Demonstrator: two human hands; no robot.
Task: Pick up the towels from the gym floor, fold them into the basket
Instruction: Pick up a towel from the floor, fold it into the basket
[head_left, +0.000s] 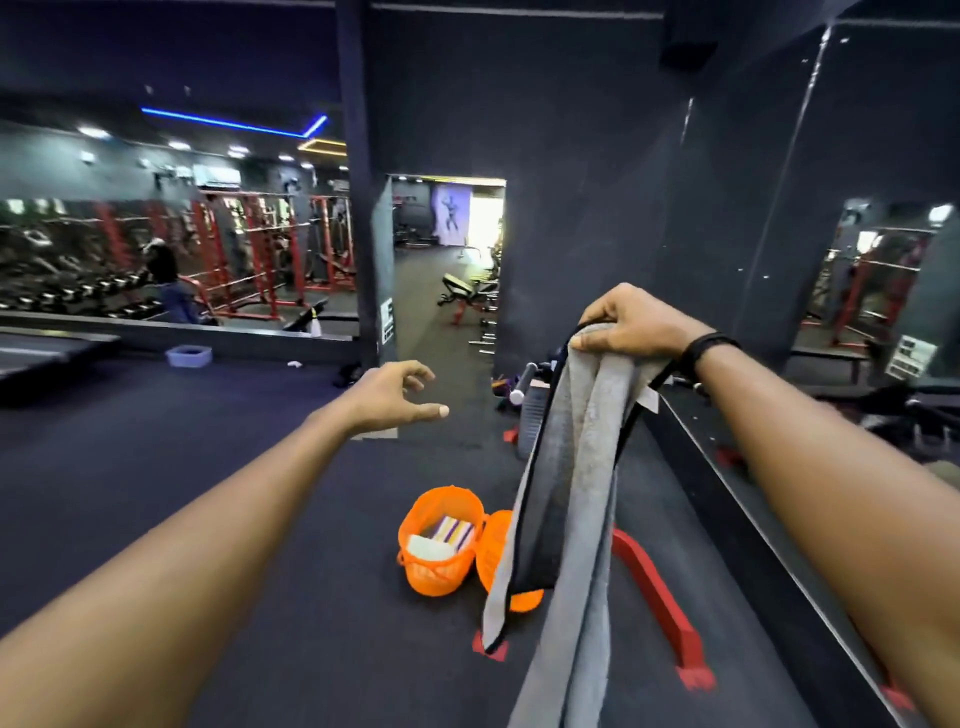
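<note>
The right hand (636, 325) is raised in front of the dark wall and grips the top of a grey towel (576, 467), its fingers curled over the bunched cloth; a black band sits on that wrist. The towel has a black edge and hangs down in long folds, clear of the floor as far as the view shows, its lower end running out of the bottom of the picture. The left hand (397, 397) reaches forward with nothing in it, fingers loosely spread and slightly bent. Below, on the dark gym floor (260, 519), stands an orange basket (441, 535), and inside it lie folded towels (447, 535), one white and one striped. Just beside the basket, partly hidden behind the hanging towel, lies its orange lid (496, 545)
</note>
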